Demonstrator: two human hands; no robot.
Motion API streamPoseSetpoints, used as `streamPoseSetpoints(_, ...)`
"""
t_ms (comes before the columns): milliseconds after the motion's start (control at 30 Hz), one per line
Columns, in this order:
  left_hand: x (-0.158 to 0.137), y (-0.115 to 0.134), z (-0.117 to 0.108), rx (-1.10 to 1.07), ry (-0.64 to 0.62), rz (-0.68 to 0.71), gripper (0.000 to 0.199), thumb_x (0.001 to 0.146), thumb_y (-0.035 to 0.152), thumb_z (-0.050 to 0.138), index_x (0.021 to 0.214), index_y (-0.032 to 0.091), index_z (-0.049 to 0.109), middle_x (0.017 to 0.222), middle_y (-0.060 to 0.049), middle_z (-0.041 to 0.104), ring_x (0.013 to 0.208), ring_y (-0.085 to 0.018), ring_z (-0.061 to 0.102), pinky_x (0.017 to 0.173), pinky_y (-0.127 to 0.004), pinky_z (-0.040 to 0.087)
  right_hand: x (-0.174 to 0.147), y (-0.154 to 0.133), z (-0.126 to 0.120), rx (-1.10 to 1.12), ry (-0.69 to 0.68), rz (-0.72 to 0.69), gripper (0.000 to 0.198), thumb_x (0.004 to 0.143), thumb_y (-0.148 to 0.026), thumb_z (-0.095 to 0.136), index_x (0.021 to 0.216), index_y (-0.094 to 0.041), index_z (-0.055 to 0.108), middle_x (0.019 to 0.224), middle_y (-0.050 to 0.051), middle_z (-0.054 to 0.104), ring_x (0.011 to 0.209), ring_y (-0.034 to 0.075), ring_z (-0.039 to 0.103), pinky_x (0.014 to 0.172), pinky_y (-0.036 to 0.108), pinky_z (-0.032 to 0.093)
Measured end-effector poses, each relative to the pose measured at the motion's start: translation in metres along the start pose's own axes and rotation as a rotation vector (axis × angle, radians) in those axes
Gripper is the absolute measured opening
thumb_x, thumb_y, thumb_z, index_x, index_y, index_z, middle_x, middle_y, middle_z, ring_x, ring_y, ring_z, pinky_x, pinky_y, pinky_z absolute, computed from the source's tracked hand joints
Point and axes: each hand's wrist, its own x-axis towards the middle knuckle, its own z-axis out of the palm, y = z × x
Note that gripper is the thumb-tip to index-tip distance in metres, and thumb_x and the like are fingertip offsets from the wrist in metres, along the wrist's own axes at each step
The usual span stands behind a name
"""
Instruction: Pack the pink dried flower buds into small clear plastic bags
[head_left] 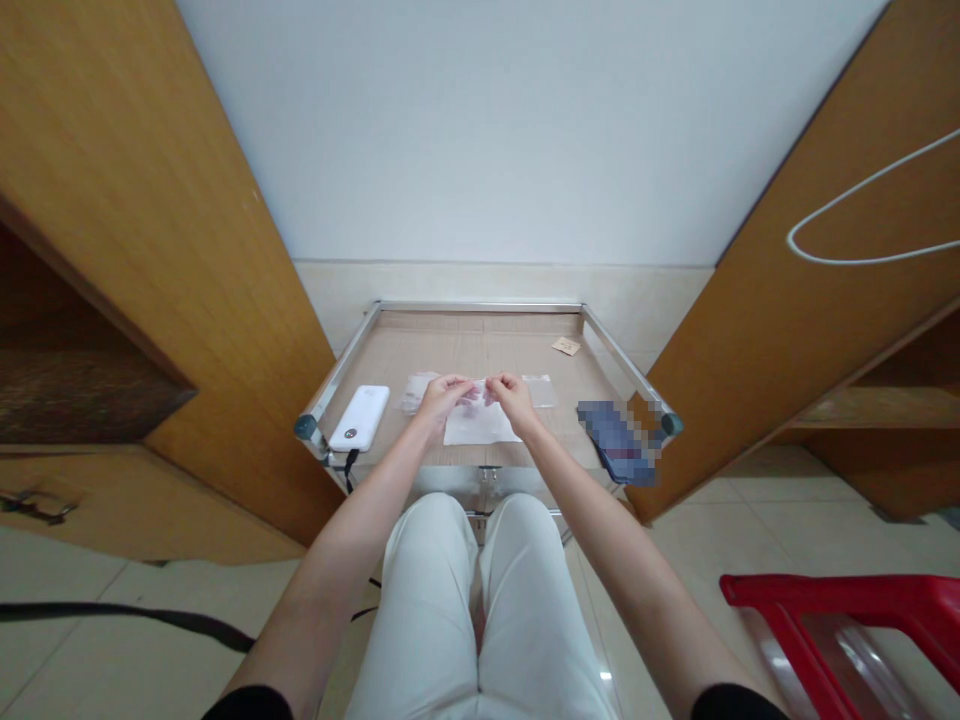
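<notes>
Close together over the middle of the tabletop, my left hand (pixel 448 394) and my right hand (pixel 511 396) both pinch with thumb and fingers. Between the fingertips shows a thin see-through piece that looks like plastic (pixel 478 387); its exact kind is too small to make out. Just below the hands lies a white sheet (pixel 480 430), partly covered by them. A clear plastic packet (pixel 415 392) lies beside my left hand. Another clear packet (pixel 541 391) is to the right of my right hand.
A white power bank (pixel 360 418) with a black cable lies on the left of the metal-framed table (pixel 480 306). On the right are a small tan card (pixel 566 346) and a dark blue, partly blurred item (pixel 619 440). Wooden cabinets flank both sides; a red stool (pixel 840 590) stands lower right.
</notes>
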Motion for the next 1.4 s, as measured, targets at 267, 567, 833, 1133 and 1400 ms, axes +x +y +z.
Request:
streamPoseSetpoints(267,0.002,-0.012,-0.001,0.032,-0.019,0.058,0.024,0.055,0.03,0.068,0.067,0.011,0.06,0.061,-0.004,0.063,0.056,-0.011,0.056,0.057,-0.025,0.044,-0.002,0.003,0.004,0.001,-0.076,0.021,0.019,0.06,-0.034,0.058,0.061,-0.015,0.056,0.053,0.0,0.056,0.047,0.009,0.048,0.048,0.022,0.038)
streamPoseSetpoints(567,0.007,-0.018,-0.002,0.066,0.045,0.045,0.023,0.051,0.028,0.07,0.063,0.011,0.06,0.057,-0.003,0.062,0.053,-0.011,0.055,0.056,-0.024,0.043,0.0,0.01,0.004,-0.021,-0.049,0.025,0.014,0.06,-0.029,0.055,0.059,-0.015,0.055,0.05,0.0,0.057,0.045,0.009,0.049,0.046,0.022,0.037)
streamPoseSetpoints(833,0.007,-0.016,0.004,0.125,0.056,0.05,0.02,0.052,0.027,0.069,0.06,0.012,0.059,0.055,-0.003,0.062,0.05,-0.011,0.055,0.051,-0.022,0.041,-0.001,0.01,0.006,-0.047,-0.001,0.055,0.01,0.058,-0.024,0.053,0.057,-0.015,0.054,0.047,-0.001,0.057,0.042,0.009,0.048,0.044,0.021,0.037)
streamPoseSetpoints(1133,0.004,-0.008,-0.01,0.221,0.034,0.02,0.021,0.049,0.031,0.07,0.058,0.013,0.065,0.054,-0.004,0.063,0.049,-0.011,0.054,0.049,-0.022,0.039,-0.004,0.005,-0.003,0.017,-0.11,0.081,0.024,0.058,-0.038,0.062,0.06,-0.015,0.059,0.056,0.002,0.063,0.044,0.011,0.053,0.047,0.024,0.041)
streamPoseSetpoints(1400,-0.001,0.0,-0.013,0.233,0.043,-0.038,0.021,0.046,0.032,0.071,0.053,0.014,0.065,0.052,-0.003,0.062,0.047,-0.01,0.051,0.045,-0.021,0.037,-0.001,0.005,-0.008,0.058,-0.169,0.125,0.032,0.053,-0.045,0.066,0.061,-0.015,0.063,0.061,0.004,0.065,0.045,0.012,0.054,0.046,0.025,0.042)
